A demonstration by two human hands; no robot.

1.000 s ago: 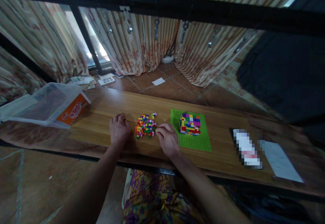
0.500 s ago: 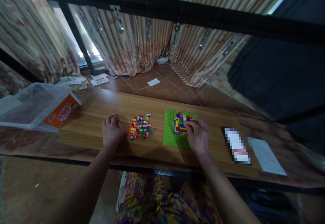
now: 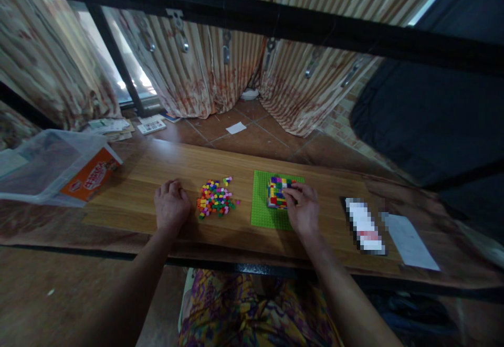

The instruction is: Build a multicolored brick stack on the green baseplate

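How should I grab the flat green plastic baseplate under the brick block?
Probably pinch the green baseplate by its bare left margin, coming from the left: it lies thin and flat, the multicoloured brick block sits at its far end, and the right hand covers its right side.

right hand moved from loose bricks onto brick block

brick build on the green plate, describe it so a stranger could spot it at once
On the long wooden board, right of centre, lies a bright green baseplate. On its far half stands the brick build, a compact multicoloured cube that the right hand touches. Unlike the loose brick pile to its left, it is stacked solid.
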